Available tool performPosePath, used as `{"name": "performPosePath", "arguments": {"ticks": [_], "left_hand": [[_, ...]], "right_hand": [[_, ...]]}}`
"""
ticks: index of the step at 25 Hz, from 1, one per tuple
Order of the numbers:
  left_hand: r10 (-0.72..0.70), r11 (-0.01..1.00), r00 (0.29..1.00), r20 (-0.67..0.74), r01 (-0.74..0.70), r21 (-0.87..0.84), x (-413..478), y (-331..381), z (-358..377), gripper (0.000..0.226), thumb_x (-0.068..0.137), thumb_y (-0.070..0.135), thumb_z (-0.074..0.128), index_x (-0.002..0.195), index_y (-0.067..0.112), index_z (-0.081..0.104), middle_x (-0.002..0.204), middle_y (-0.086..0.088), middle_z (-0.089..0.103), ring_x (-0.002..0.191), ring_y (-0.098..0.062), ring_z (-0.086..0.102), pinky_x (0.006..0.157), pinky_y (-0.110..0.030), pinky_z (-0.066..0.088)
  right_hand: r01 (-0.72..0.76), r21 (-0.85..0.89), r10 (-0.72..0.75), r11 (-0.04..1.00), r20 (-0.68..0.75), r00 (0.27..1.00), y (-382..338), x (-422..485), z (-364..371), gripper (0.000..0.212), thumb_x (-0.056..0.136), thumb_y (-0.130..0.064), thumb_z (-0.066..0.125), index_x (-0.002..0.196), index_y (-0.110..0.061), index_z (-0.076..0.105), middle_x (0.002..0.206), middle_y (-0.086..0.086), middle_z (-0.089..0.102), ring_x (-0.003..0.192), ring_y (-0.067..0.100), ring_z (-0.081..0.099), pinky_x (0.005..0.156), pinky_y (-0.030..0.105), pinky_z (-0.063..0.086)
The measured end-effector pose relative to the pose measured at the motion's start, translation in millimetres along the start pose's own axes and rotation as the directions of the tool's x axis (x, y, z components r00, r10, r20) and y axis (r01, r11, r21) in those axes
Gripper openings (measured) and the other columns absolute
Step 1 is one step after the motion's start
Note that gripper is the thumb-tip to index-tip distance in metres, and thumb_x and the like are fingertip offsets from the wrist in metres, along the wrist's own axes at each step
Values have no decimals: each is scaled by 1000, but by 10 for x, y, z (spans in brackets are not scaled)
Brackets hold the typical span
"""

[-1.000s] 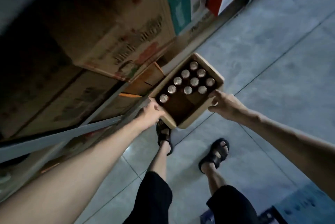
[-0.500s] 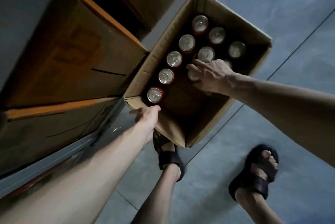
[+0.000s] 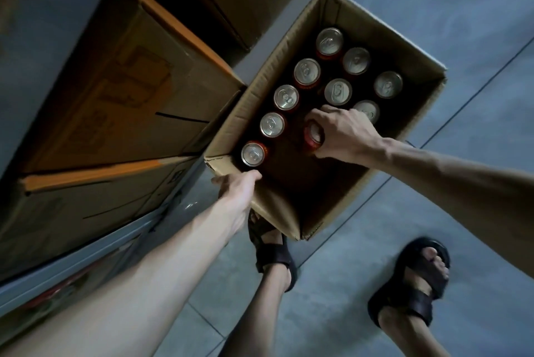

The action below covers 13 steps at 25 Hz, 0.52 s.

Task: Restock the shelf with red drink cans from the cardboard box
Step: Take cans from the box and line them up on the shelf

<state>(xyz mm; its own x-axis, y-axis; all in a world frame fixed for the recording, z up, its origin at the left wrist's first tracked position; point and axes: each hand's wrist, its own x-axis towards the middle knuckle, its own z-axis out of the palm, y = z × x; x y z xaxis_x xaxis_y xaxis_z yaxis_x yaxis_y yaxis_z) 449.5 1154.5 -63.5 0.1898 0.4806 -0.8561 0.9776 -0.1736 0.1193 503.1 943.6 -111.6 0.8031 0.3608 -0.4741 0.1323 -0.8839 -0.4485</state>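
Cardboard fills much of the view: an open cardboard box (image 3: pixel 420 102) sits low over the grey tiled floor (image 3: pixel 433 10). Its long left wall is just beside the shelf (image 3: pixel 72 270), whose grey rail carries large brown cartons (image 3: pixel 115 91) packed close together. Whether the box rests on the floor or is held clear of it cannot be told. The left hand (image 3: pixel 238 192) grasps the box at its near left corner, thumb up at the rim and fingers curled against the outer wall. The right hand (image 3: pixel 345 134) reaches in from the right and is clenched round one red can (image 3: pixel 313 134) in the middle of the box. That can is tilted so its silver top faces left. Nine more drink cans (image 3: pixel 307 72) stand upright inside, silver lids up and red sides barely showing in the dim light. Five line the left wall from the far end to the near corner, with the nearest can (image 3: pixel 253 153) just beyond the left hand's thumb. Two stand in a second row toward the far end. Two more stand in a third row nearer the right wall, one of them partly hidden behind the right hand's knuckles. Below the box, two feet in black sandals (image 3: pixel 416 284) stand on the tiles, the left foot partly covered by the box's near corner.
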Motion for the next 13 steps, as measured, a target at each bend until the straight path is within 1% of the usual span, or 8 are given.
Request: {"name": "performPosePath", "arguments": {"ticks": [1, 3, 4, 5, 7, 9, 10, 13], "left_hand": [[42, 996, 998, -36, -39, 85, -100, 27, -16, 96, 72, 40, 66, 151, 10, 21, 144, -15, 44, 128, -33, 46, 103, -40, 40], [324, 920, 944, -67, -298, 254, -359, 128, -40, 100, 75, 32, 70, 154, 15, 11, 155, -15, 30, 138, -31, 35, 108, -39, 34], [489, 825, 872, 6, -464, 322, -619, 210, -60, 102, 77, 25, 73, 154, 17, 7, 157, -13, 25, 141, -28, 31, 112, -38, 31], [638, 685, 760, 124, -634, 358, -886, 296, -81, 103, 77, 21, 75, 154, 17, 8, 157, -10, 26, 141, -25, 31, 113, -36, 31], [766, 428, 547, 337, -826, 367, -1401, 435, -122, 98, 74, 24, 80, 152, 19, 21, 151, -5, 35, 135, -18, 38, 109, -29, 35], [810, 302, 443, 383, -877, 375, -1951, 644, -263, 89, 69, 36, 83, 144, 22, 36, 139, 0, 48, 124, -16, 49, 99, -26, 41], [825, 292, 426, 372, -884, 364, -2230, 773, -351, 84, 67, 41, 84, 138, 22, 42, 132, 2, 55, 118, -17, 53, 95, -28, 44], [758, 365, 478, 443, -875, 319, -3092, 1164, -634, 82, 59, 49, 85, 129, 23, 52, 116, 3, 64, 104, -15, 59, 87, -26, 45]], "right_hand": [[-96, 220, 84, 971, 65, 994, -26, -130, -144, 63, 63, -46, 78, 120, -30, 56, 108, -5, 62, 93, 20, 62, 74, 35, 52], [-216, 649, 157, 729, 149, 976, -72, -408, -413, 62, 60, -42, 83, 117, -32, 58, 105, -8, 66, 96, 13, 64, 83, 37, 56], [-255, 786, 164, 564, 195, 967, -107, -558, -589, 59, 63, -34, 85, 116, -29, 60, 103, -6, 68, 95, 13, 66, 84, 36, 57], [-266, 863, 170, 430, 212, 962, -145, -708, -770, 56, 65, -28, 84, 116, -26, 61, 102, -3, 69, 93, 14, 67, 82, 36, 57], [-240, 928, 195, 286, 189, 962, -242, -1021, -1205, 53, 62, -33, 79, 111, -22, 62, 94, -1, 69, 86, 15, 66, 71, 33, 53], [-190, 956, 200, 224, 146, 969, -352, -1331, -1710, 53, 57, -41, 74, 106, -22, 63, 86, -4, 66, 79, 12, 62, 63, 25, 45], [-171, 962, 195, 212, 130, 972, -410, -1478, -1996, 54, 57, -40, 73, 107, -22, 64, 86, -4, 66, 77, 10, 60, 61, 23, 44], [-109, 966, 151, 235, 74, 986, -598, -1906, -2851, 53, 64, -24, 71, 117, -30, 65, 93, -7, 68, 77, 5, 63, 57, 16, 46]]}}
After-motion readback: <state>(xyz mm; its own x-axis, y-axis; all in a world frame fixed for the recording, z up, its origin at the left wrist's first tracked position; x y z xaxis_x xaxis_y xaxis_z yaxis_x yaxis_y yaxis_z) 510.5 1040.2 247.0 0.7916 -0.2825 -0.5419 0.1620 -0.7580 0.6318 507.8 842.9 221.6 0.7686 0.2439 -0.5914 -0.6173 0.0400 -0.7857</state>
